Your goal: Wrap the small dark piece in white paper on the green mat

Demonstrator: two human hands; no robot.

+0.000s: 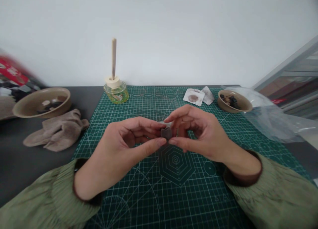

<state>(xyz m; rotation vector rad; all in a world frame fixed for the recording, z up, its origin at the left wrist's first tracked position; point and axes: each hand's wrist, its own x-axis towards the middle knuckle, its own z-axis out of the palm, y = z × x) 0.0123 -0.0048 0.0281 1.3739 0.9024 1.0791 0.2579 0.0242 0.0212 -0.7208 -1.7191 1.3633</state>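
Note:
A small grey-brown lump of clay point(166, 133) is pinched in the air between my two hands, above the green cutting mat point(211, 192). My left hand point(126, 139) holds it from the left with thumb and fingertips. My right hand point(198, 133) grips it from the right, with its forefinger arched over the top and its thumb below. The fingertips hide part of the lump. A paler patch shows along its upper edge, but I cannot tell what it is.
A glass jar point(116, 92) holding an upright wooden dowel stands at the mat's far edge. Beyond the mat are a shallow bowl point(41, 103) at left and another point(235, 101) at right, both with dark contents. A beige cloth point(57, 133), paper sheets point(193, 96) and a plastic bag point(273, 118) lie nearby.

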